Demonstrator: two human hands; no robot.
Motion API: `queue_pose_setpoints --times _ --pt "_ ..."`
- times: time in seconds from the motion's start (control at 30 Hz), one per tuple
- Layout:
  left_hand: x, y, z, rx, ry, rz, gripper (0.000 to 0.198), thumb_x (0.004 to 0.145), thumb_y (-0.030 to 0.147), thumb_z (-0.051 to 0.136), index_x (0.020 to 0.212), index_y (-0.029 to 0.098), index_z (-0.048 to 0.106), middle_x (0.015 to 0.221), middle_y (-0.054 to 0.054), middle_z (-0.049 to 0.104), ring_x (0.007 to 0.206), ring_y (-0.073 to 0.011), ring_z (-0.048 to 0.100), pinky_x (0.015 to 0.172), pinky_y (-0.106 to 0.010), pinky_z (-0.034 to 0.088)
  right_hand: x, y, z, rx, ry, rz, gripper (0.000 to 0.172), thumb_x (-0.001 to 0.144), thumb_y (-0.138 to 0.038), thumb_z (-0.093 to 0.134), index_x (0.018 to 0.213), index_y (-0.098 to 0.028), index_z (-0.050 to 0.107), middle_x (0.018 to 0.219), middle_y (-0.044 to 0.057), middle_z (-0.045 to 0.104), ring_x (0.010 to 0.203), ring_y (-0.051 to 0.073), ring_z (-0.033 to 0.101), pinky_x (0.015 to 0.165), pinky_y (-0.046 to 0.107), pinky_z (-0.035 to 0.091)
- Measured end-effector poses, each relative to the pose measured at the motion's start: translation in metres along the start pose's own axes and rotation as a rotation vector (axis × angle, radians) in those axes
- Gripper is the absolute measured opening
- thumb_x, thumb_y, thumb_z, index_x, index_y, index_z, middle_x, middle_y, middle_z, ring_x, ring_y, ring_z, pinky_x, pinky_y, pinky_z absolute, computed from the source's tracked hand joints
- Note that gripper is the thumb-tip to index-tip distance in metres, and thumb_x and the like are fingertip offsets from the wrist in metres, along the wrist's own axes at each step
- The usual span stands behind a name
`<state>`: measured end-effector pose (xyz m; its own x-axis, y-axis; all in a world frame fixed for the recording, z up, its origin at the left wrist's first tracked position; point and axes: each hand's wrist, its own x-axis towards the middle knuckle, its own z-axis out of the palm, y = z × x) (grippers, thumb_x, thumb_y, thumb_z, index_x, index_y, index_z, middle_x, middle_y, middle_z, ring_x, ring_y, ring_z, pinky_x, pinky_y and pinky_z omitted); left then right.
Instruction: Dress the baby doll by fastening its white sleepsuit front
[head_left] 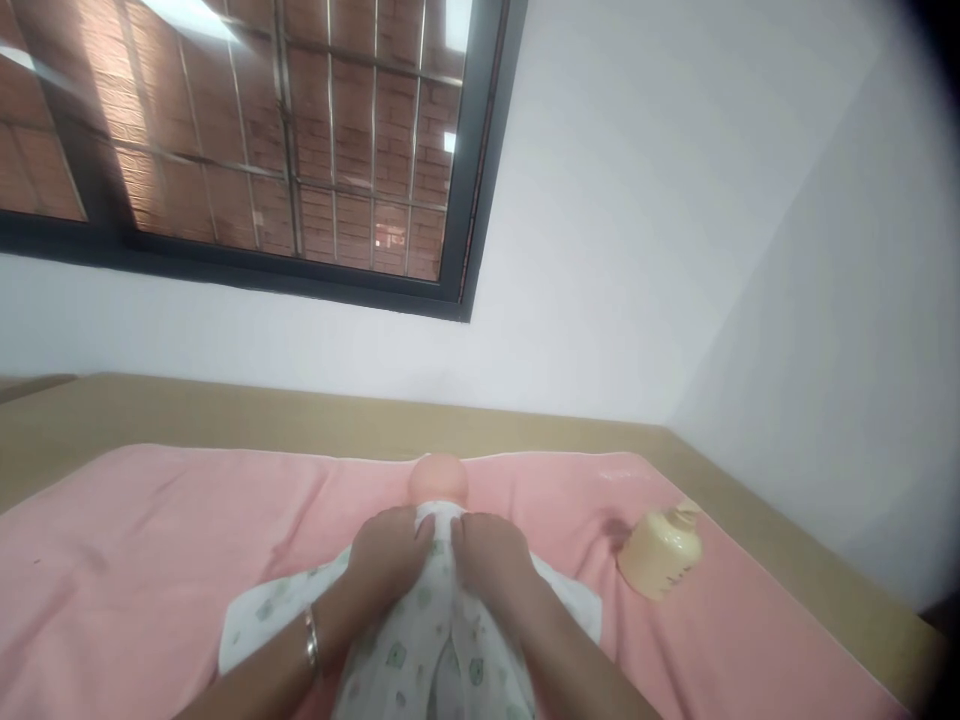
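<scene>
A white baby garment (424, 600) with a green print lies spread over the pink blanket, its sleeves reaching out to both sides. Beyond its neckline shows the smooth, round head of what looks like a baby doll (439, 478); the body is covered by the cloth. My left hand (394, 545), with a silver bangle on the wrist, grips the garment just left of the neckline, thumb on top. On the other side, my right hand (491, 550) is closed on the cloth in the same way. Both hands' fingertips are hidden in the fabric.
A cream-coloured bottle (660, 553) lies tilted on the pink blanket (225, 520), right of the garment. Around the blanket runs a wooden-coloured surface (300, 412). White walls (600, 250) rise behind and to the right, with a barred, dark-framed window (465, 200).
</scene>
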<state>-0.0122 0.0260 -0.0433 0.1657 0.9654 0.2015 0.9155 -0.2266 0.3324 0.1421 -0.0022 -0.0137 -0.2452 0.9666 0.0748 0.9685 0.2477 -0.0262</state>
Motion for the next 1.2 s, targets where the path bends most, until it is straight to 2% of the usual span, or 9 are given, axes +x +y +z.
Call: queue_pose_setpoints --times 0.13,0.23,0.33,0.43,0.6,0.73,0.83,1.0,1.2 --pt "-0.003 0.002 0.002 0.080 0.030 0.046 0.046 0.093 0.032 0.025 0.068 0.018 0.061 0.072 -0.007 0.065 0.066 -0.0197 0.057 0.062 -0.031 0.035 -0.008 -0.009 -0.006 -0.046 -0.034 -0.066 0.019 0.075 -0.018 0.058 0.092 -0.014 0.065 0.089 0.014 0.066 0.085 0.023 0.063 0.072 0.029 0.044" --pt "-0.007 0.007 0.004 0.166 0.043 0.110 0.037 0.090 0.026 0.031 0.076 0.018 0.064 0.076 -0.008 0.066 0.070 -0.0220 0.058 0.064 -0.033 0.036 -0.003 -0.006 -0.002 -0.009 -0.025 -0.003 0.019 0.081 -0.021 0.052 0.093 -0.014 0.065 0.087 0.013 0.067 0.081 0.022 0.064 0.069 0.029 0.044" --pt "-0.009 0.010 0.004 0.203 0.076 0.109 0.029 0.087 0.024 0.037 0.078 0.017 0.064 0.079 -0.009 0.066 0.074 -0.0224 0.058 0.067 -0.033 0.037 0.006 0.003 0.003 0.086 -0.016 0.076 0.036 0.094 -0.026 0.031 0.089 -0.016 0.065 0.085 0.011 0.068 0.078 0.022 0.064 0.064 0.030 0.043" --pt "-0.007 0.010 0.001 0.173 0.125 0.048 0.035 0.090 0.029 0.032 0.075 0.017 0.061 0.077 -0.008 0.065 0.073 -0.0212 0.058 0.066 -0.032 0.038 0.007 0.006 0.006 0.138 -0.004 0.087 0.051 0.097 -0.030 0.018 0.086 -0.016 0.066 0.084 0.011 0.068 0.076 0.022 0.064 0.063 0.030 0.043" --pt "-0.003 0.007 -0.002 0.091 0.063 -0.010 0.040 0.091 0.035 0.029 0.074 0.017 0.060 0.076 -0.006 0.065 0.070 -0.0188 0.059 0.063 -0.029 0.038 -0.005 -0.001 0.000 0.081 0.068 0.054 0.046 0.097 -0.032 0.022 0.089 -0.014 0.064 0.086 0.012 0.067 0.079 0.021 0.063 0.067 0.030 0.042" --pt "-0.009 0.014 -0.008 0.071 0.025 -0.012 0.037 0.090 0.035 0.031 0.081 0.016 0.062 0.084 -0.007 0.067 0.077 -0.0193 0.060 0.069 -0.029 0.040 -0.008 0.001 -0.008 0.092 -0.024 0.079 0.046 0.097 -0.037 0.022 0.094 -0.016 0.063 0.091 0.012 0.067 0.086 0.022 0.063 0.072 0.029 0.042" --pt "-0.011 0.019 -0.011 0.059 0.001 -0.018 0.040 0.090 0.040 0.031 0.083 0.016 0.062 0.085 -0.008 0.067 0.076 -0.0209 0.060 0.066 -0.030 0.040 -0.005 0.009 -0.009 0.107 -0.085 0.071 0.048 0.098 -0.037 0.019 0.101 -0.014 0.062 0.099 0.014 0.066 0.091 0.022 0.061 0.075 0.030 0.042" --pt "-0.008 0.023 -0.008 0.045 -0.002 -0.009 0.042 0.091 0.042 0.028 0.082 0.016 0.060 0.080 -0.008 0.065 0.073 -0.0213 0.059 0.063 -0.029 0.040 -0.001 0.020 -0.004 0.133 -0.094 0.014 0.050 0.097 -0.035 0.017 0.098 -0.013 0.062 0.098 0.014 0.066 0.091 0.023 0.060 0.077 0.030 0.041" --pt "-0.009 0.024 -0.008 0.016 0.008 -0.004 0.040 0.091 0.040 0.029 0.077 0.017 0.058 0.075 -0.006 0.064 0.066 -0.0196 0.056 0.057 -0.028 0.036 -0.001 0.019 -0.004 0.170 -0.106 0.050 0.049 0.098 -0.036 0.018 0.099 -0.012 0.061 0.097 0.013 0.065 0.090 0.022 0.059 0.077 0.029 0.041"
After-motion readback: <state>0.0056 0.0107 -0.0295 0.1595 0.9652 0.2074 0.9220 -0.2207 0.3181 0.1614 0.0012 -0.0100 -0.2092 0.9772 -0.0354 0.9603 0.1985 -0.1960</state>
